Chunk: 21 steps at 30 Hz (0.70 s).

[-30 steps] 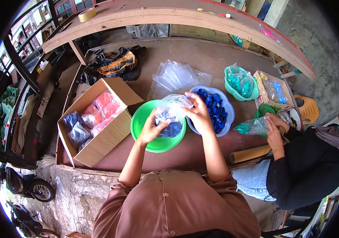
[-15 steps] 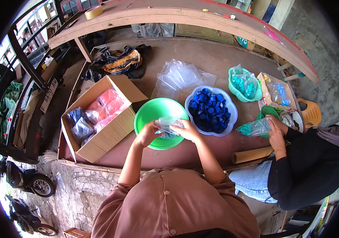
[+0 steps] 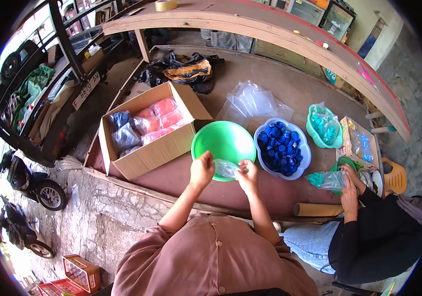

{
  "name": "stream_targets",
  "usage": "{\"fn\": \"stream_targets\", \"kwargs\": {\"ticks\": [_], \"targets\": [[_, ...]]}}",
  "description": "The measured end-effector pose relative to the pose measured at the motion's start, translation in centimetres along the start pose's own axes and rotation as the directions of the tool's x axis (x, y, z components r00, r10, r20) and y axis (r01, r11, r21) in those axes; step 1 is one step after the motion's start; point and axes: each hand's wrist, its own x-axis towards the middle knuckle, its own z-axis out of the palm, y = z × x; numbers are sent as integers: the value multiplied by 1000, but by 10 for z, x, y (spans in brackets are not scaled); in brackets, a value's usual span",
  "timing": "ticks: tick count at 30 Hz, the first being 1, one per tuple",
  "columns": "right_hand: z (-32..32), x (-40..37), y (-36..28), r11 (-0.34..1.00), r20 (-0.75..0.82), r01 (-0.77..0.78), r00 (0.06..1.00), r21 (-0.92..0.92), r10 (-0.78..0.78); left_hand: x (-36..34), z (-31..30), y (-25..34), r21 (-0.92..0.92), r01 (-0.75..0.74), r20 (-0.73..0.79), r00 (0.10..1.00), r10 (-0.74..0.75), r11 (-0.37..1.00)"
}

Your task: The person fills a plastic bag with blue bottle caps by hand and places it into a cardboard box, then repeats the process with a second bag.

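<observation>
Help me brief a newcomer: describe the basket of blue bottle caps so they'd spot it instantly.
Find the open brown cardboard box on the reddish wooden platform. To its right comes a round green plastic bowl, then the pale scalloped plastic basket. It alone holds loose dark blue caps; the teal plastic basket beyond holds bagged teal ones.

One head-worn camera — wide fisheye, dark at the corners — looks forward and steeply down, close over the left hand [image 3: 202, 170], right hand [image 3: 247, 176] and the table [image 3: 294, 84] beyond.
</observation>
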Motion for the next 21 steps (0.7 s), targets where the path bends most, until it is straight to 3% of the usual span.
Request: {"fn": "stream_targets", "kwargs": {"ticks": [1, 3, 5, 6, 7, 8, 9, 10, 11, 12, 13, 15, 16, 17, 18, 19, 20, 21], "targets": [[5, -4, -5, 909, -43, 265, 955, -323, -294, -3, 1, 1, 212, -244, -101, 958, 269, 947], [11, -13, -19, 862, -91, 274, 935, -427, -343, -18, 3, 6, 220, -263, -56, 958, 281, 939], [13, -17, -25, 829, -14, 262, 951, -495, -309, -23, -3, 12, 237, -253, 1, 966, 260, 938], [13, -21, -29, 906, -4, 167, 983, -388, -183, -25, -5, 13, -28, -170, 40, 984, 171, 985], [12, -20, -20, 907, -4, 165, 984, -387, -180, -27, -7, 13, -286, -61, 102, 990, 94, 956], [10, -16, -7, 969, 23, 100, 995, -228, -97, -25, -16, 16, -298, 48, 168, 986, 3, 953], [4, -14, 6, 998, 62, 22, 998, -66, -18, -22, -19, 16, -358, 70, 160, 987, -12, 931], [-1, -15, -6, 997, -1, -31, 1000, 72, 31, -18, -27, 15, -318, 11, 91, 996, 19, 948], [-8, -12, -13, 992, -5, 122, 993, -25, -122, -15, -33, 15, -276, -46, 22, 998, 55, 960], [-6, -11, -17, 986, -23, 148, 988, -74, -150, -16, -30, 21, -246, -229, -69, 973, 219, 942], [-3, -11, -24, 978, -40, 168, 984, -124, -174, -19, -30, 29, -210, -241, -44, 971, 237, 948], [2, -8, -44, 944, -37, 231, 969, -237, -246, -16, -33, 31, -260, -105, 136, 980, 144, 960], [0, -2, -42, 885, -4, 296, 948, -360, -319, -12, -33, 30, -400, 3, 166, 984, 69, 917], [-3, 0, -45, 885, -10, 290, 949, -364, -315, -8, -33, 26, -525, 111, 205, 979, -1, 844], [-5, 3, -50, 911, -6, 304, 948, -280, -319, -3, -33, 12, -685, 33, 196, 971, 140, 727], [-7, 5, -55, 929, 1, 317, 947, -191, -323, 0, -30, -4, -733, -92, 118, 959, 259, 675], [-10, 5, -63, 976, 31, 211, 977, -55, -210, -1, -35, -6, -497, -265, 123, 921, 369, 826], [-12, 4, -72, 995, 123, 98, 988, -16, -95, -3, -40, -8, -212, -430, 160, 871, 465, 878]]}}
